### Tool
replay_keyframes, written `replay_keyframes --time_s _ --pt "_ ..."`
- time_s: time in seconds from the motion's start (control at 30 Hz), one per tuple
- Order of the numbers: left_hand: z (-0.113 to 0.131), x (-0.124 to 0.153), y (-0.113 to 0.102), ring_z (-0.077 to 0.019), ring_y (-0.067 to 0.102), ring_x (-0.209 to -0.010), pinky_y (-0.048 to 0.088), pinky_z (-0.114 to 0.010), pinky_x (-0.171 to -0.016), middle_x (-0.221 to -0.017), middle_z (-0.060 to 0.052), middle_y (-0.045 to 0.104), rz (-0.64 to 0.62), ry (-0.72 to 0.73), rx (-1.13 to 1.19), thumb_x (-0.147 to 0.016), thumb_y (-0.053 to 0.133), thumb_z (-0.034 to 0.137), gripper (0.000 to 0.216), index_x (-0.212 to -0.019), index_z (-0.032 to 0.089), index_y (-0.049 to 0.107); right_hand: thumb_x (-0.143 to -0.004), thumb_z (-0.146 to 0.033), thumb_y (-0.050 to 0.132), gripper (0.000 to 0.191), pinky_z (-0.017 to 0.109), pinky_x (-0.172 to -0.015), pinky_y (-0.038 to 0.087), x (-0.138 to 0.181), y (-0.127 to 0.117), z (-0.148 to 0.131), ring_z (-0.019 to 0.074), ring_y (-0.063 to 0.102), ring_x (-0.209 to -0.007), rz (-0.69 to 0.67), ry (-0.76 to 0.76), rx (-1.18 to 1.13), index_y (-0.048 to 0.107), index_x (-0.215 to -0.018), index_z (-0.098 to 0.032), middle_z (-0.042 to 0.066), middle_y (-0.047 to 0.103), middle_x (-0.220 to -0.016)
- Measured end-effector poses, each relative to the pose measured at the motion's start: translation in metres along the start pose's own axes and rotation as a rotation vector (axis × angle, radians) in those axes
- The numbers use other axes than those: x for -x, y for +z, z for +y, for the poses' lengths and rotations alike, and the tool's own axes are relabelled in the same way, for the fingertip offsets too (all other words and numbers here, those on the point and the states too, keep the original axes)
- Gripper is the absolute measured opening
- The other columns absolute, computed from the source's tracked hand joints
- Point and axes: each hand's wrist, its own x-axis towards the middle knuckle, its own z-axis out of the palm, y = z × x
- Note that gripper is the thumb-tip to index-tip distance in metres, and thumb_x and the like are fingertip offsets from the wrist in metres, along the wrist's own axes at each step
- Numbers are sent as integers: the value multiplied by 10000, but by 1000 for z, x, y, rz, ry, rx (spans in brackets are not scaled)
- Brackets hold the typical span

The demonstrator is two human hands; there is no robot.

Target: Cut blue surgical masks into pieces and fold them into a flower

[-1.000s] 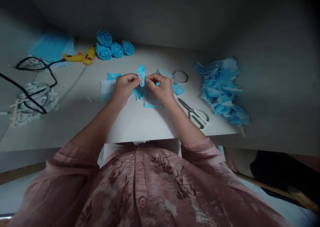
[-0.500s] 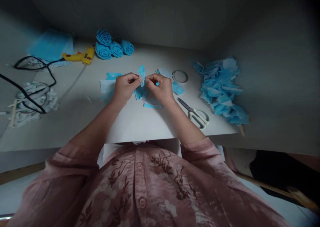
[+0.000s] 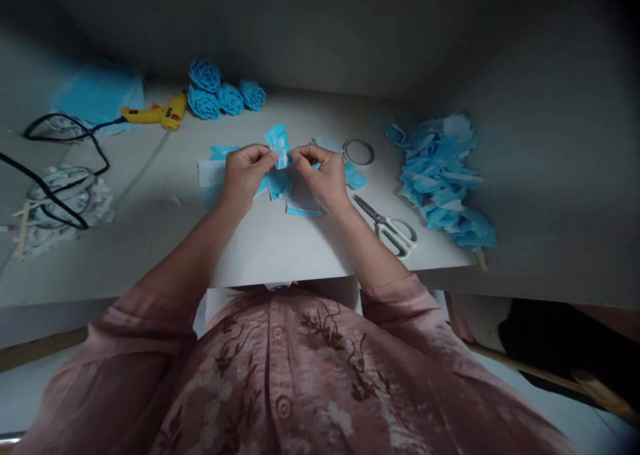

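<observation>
Above the middle of the table, a blue fabric piece (image 3: 277, 137) is pinched along its lower part between both hands. My left hand (image 3: 247, 173) grips its left edge with thumb and fingers. On the other side, my right hand (image 3: 323, 173) is closed at the piece's right edge, thumb against the fingertips. Beneath the hands lie loose blue and white pieces, among them a blue scrap (image 3: 279, 185) and a white piece with a blue edge (image 3: 304, 208). Scissors (image 3: 383, 225) with pale handles rest beside my right forearm.
Several blue fabric roses (image 3: 205, 101) stand at the back. A yellow glue gun (image 3: 163, 113) with a black cord lies left of them. A roll of tape (image 3: 359, 152) sits right of my hands. A heap of blue scraps (image 3: 443, 175) covers the table's right side.
The blue piece was narrow and folded upright; now it is turned and spread wider, its face showing. My left hand has shifted slightly; my right stays nearly in place.
</observation>
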Motion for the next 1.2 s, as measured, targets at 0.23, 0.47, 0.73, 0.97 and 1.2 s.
replay_keyframes --time_s 0.23,0.47,0.73,0.97,1.2 --pt "5 3 3 -76 426 -572 365 -231 -610 -562 53 493 12 -9 14 -818 669 1 311 -571 167 577 -946 -311 601 217 304 -806 479 0 0 -1 149 628 -802 -20 -81 67 756 -852 -192 10 739 -851" --pt "-3 2 2 -81 448 -582 374 -236 -596 -590 44 525 -17 44 -13 -786 701 77 252 -579 175 597 -946 -296 614 205 319 -841 501 0 -1 -1 172 657 -843 -53 -54 113 785 -895 -195 30 766 -900" --pt "-12 1 0 -88 456 -581 384 -239 -584 -600 42 556 10 113 -91 -759 733 168 184 -608 193 631 -957 -277 625 187 345 -915 519 0 -1 -4 187 686 -898 -68 -33 157 789 -897 -210 34 784 -929" --pt "-14 0 0 -85 463 -581 385 -241 -592 -607 43 556 -12 138 -79 -781 736 145 193 -615 184 647 -982 -340 619 223 327 -908 510 1 -2 -3 187 693 -909 -91 -43 124 784 -902 -215 35 777 -926" --pt "-14 1 -1 -92 485 -604 386 -241 -593 -615 43 565 -24 196 -118 -779 740 104 219 -604 188 640 -972 -308 597 219 327 -857 493 1 -3 -2 183 663 -865 -106 -45 163 777 -912 -200 33 760 -903"
